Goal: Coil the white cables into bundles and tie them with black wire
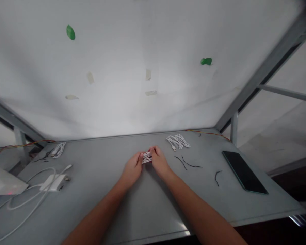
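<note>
A white cable [147,157], folded into a small bundle, is held between my two hands above the middle of the grey table [96,183]. My left hand [132,170] grips its left end, thumb on top. At the other end, the fingers of my right hand [159,162] are closed on the bundle. Both ends of the cable are hidden by my fingers. Right of my hands lies another white cable [178,141] in loose loops, its USB plug facing me. Several black twist ties [191,164] lie near it.
A dark phone or tablet [244,172] lies at the right. At the left are a white charger [54,182] with a trailing cable, a white box [5,182] and a coiled white cable [58,150]. A white wall panel [122,112] rises behind the table.
</note>
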Tool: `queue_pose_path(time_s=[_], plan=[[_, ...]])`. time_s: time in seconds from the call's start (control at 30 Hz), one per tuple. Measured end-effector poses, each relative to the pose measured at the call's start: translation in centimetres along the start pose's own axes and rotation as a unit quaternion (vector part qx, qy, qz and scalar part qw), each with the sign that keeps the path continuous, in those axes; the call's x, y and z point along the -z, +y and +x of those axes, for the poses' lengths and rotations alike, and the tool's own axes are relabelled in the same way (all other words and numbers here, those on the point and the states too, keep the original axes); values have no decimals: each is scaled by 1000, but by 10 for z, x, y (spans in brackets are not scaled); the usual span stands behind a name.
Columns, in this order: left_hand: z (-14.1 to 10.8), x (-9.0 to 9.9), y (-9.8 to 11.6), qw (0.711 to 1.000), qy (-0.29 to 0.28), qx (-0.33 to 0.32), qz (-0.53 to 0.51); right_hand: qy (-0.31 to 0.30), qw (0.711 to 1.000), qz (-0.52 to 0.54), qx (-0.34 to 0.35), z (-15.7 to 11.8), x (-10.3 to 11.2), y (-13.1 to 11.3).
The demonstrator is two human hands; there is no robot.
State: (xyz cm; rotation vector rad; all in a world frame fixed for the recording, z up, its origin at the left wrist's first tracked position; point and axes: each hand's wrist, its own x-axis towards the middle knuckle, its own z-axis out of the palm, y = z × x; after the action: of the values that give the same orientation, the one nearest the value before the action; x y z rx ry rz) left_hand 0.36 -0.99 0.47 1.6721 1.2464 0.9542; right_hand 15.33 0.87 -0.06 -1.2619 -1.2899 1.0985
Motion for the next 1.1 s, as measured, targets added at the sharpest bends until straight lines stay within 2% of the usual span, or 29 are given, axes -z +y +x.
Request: queue_pose_path(time_s=[0.07, 0.1, 0.13, 0.17, 0.23, 0.27, 0.33, 0.4, 0.47, 0.53, 0.63, 0.7, 0.77, 0.93, 1.0, 1.1], plan=[[0, 1, -1, 999, -30, 11, -11, 13, 998, -64, -10, -2, 20, -13], [1, 2, -1, 999, -33, 20, -18, -1, 993, -118, 1, -4, 36, -20], [1, 4, -2, 999, -27, 28, -26, -2, 982, -189, 28, -8, 57, -26], [2, 6, -2, 999, -13, 37, -32, 23, 964, -260, 57, -13, 81, -31], [4, 9, -4, 997, 20, 61, -41, 69, 948, -306, 56, -26, 132, -35], [4, 10, -5, 995, 31, 75, -50, 88, 928, -360, 41, -33, 156, -34], [4, 11, -7, 991, 35, 102, -82, 89, 893, -441, -21, -46, 194, -28], [4, 11, -8, 985, 21, 118, -122, 57, 879, -466, -85, -56, 215, -21], [2, 10, -7, 981, 3, 126, -150, 14, 878, -460, -134, -59, 220, -16], [2, 10, -6, 978, 1, 127, -166, -8, 875, -463, -144, -58, 217, -14], [1, 10, -3, 972, 14, 131, -195, 35, 874, -481, -64, -49, 202, -15], [0, 11, -1, 966, 21, 134, -220, 85, 882, -463, 9, -39, 180, -17], [-1, 11, 2, 959, 19, 135, -247, 109, 897, -425, 56, -28, 145, -18], [-3, 13, 7, 951, -15, 124, -284, 20, 918, -384, 100, -18, 40, -20], [-3, 14, 5, 951, -22, 121, -283, -19, 916, -379, 126, -23, 16, -19], [-1, 15, 0, 951, -15, 127, -280, -49, 910, -385, 148, -33, 5, -17]])
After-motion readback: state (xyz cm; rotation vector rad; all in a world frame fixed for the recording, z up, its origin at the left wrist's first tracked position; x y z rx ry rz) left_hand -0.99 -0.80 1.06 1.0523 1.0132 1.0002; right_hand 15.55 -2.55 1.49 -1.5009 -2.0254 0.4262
